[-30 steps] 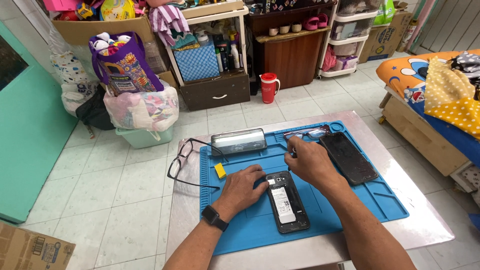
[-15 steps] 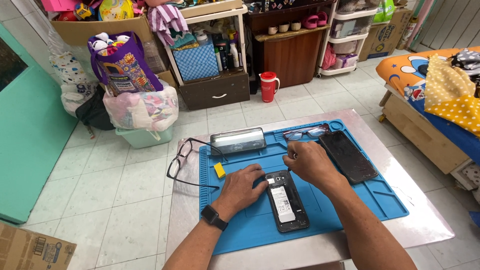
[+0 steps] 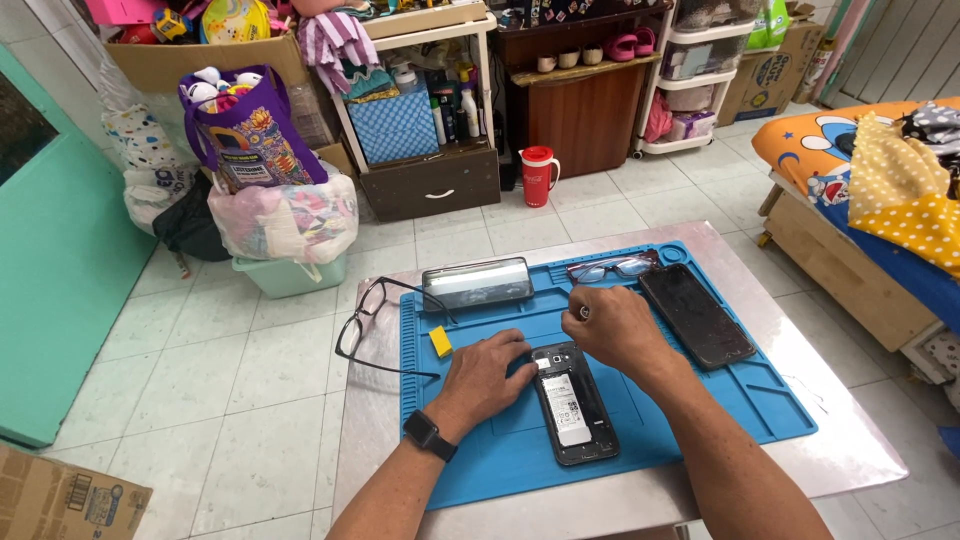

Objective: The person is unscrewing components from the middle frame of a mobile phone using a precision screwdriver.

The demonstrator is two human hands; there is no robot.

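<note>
On the blue repair mat [image 3: 700, 400], we hold an opened smartphone [image 3: 572, 405] near its middle, back cover already off and battery showing. Our left hand [image 3: 492, 372] presses flat fingers by the phone's top edge; our right hand [image 3: 612, 327] pinches a small tool above it. Right of the phone lies the removed dark panel [image 3: 696, 315]; the internals look untouched.

Opened phone's [image 3: 572, 408] top end under both hands' fingers [image 3: 520, 352].
</note>
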